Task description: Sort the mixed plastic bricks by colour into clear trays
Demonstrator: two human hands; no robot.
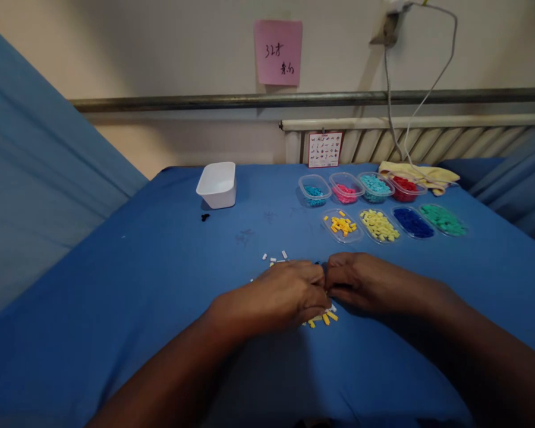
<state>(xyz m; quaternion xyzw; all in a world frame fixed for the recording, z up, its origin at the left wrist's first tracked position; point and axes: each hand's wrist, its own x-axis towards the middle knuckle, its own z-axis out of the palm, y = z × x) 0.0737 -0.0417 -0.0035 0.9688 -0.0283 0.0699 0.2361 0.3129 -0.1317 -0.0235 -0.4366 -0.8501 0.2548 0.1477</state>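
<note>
My left hand (289,291) and my right hand (365,282) meet over the blue cloth, with fingers bent and pinched together where they touch. Whatever sits between the fingertips is hidden or too small to name. Small yellow building-block pieces (326,319) poke out on the cloth just below my left fingers. A few loose white pieces (284,254) lie beyond the back of the same hand, and part of this scatter is covered by it.
Clear tubs of coloured pieces stand at the back right, including a tub of orange-yellow pieces (343,224) and one of dark blue pieces (412,222). Back left are a white container (217,185) and a small black piece (205,217). A yellow cloth (428,172) lies by the radiator (365,148).
</note>
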